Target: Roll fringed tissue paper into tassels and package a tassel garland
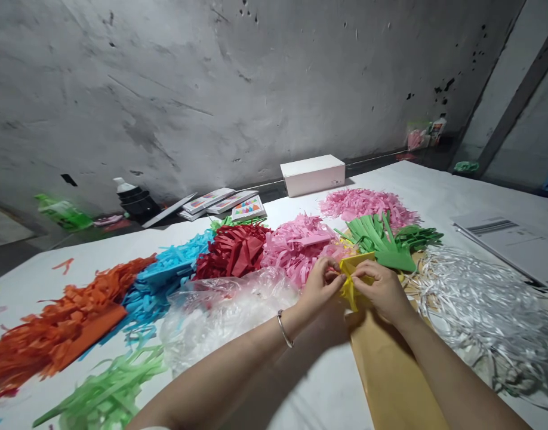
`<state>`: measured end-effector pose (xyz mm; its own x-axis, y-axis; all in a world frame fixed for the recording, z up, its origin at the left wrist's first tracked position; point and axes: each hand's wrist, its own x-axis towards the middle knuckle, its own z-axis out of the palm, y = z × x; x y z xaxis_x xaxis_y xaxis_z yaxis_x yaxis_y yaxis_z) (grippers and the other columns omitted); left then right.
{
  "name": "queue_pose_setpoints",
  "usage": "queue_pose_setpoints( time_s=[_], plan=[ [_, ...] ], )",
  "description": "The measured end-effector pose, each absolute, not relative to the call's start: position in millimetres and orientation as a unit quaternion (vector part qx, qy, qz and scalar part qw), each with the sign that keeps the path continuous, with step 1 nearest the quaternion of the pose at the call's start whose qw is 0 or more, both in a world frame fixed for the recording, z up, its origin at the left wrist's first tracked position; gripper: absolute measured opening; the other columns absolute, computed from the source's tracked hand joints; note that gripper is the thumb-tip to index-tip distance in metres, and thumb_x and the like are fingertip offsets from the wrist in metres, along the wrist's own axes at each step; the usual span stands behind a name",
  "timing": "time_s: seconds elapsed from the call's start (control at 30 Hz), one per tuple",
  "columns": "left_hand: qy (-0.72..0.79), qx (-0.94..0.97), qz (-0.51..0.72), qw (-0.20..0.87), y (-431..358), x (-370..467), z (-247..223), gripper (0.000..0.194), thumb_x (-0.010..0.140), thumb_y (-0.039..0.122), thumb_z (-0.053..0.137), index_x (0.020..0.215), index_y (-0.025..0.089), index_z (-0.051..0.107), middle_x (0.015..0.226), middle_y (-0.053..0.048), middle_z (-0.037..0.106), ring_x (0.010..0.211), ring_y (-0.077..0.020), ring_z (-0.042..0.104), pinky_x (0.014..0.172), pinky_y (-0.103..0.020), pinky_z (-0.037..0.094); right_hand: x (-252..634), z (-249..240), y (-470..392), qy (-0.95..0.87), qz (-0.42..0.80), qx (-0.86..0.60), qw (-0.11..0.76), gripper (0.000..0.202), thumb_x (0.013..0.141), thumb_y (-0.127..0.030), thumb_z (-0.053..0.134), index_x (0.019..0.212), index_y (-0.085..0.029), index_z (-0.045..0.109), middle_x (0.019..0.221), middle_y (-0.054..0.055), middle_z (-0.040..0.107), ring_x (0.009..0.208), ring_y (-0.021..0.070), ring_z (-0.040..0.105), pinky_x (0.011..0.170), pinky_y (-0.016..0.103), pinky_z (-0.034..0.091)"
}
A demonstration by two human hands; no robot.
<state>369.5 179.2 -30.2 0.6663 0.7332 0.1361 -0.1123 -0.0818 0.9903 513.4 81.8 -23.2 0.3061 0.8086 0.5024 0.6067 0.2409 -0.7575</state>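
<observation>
Between my hands is a piece of yellow fringed tissue paper [357, 261], held above the brown paper [381, 364]. My left hand [321, 280], with a bangle at the wrist, pinches its left side between thumb and fingers. On the right side, my right hand [384, 289] is closed on the same paper, its fingertips close to the left ones. Pink fringed paper [301, 242] lies just beyond my left hand. Dark green fringed paper [381, 239] rests behind my right hand. White stringy ribbon [489, 316] is heaped to the right.
Leftward lie red [233, 248], blue [166, 275], orange [72, 322] and light green [108, 388] fringed papers. A clear plastic bag [229, 310] sits left of my forearm. At the back are a white box [313, 175] and printed packs [222, 203]. A flat package [516, 239] lies right.
</observation>
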Motion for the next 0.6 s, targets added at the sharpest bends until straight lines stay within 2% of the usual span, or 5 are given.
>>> queue_pose_setpoints(
  time_s=[0.2,0.4,0.6],
  plan=[
    [0.222,0.649,0.335,0.646,182.3,372.4,-31.5,0.043,0.073,0.040,0.082,0.097,0.020,0.053,0.086,0.000,0.059,0.076,-0.0149,0.056,0.069,-0.026,0.044,513.4,-19.8,81.2,-0.593,0.076,-0.611,0.519,0.013,0.082,-0.022,0.057,0.069,-0.022,0.062,0.077,0.001,0.065,0.074,0.0179,0.062,0.072,0.030,0.047],
    [0.223,0.649,0.326,0.650,187.1,375.0,-32.3,0.031,0.073,0.035,0.081,0.084,0.018,0.058,0.078,0.001,0.059,0.071,-0.0133,0.053,0.065,-0.024,0.041,513.4,-17.2,79.8,-0.599,0.067,-0.615,0.509,0.012,0.080,-0.019,0.056,0.071,-0.022,0.061,0.078,0.001,0.065,0.074,0.0181,0.062,0.072,0.031,0.047],
    [0.225,0.648,0.314,0.656,186.5,373.0,-30.1,0.032,0.076,0.040,0.079,0.087,0.017,0.060,0.079,0.000,0.061,0.070,-0.0129,0.055,0.065,-0.024,0.043,514.6,-15.0,78.1,-0.601,0.058,-0.614,0.508,0.010,0.080,-0.017,0.055,0.071,-0.022,0.058,0.076,0.000,0.063,0.073,0.0179,0.061,0.071,0.030,0.046]
  ],
)
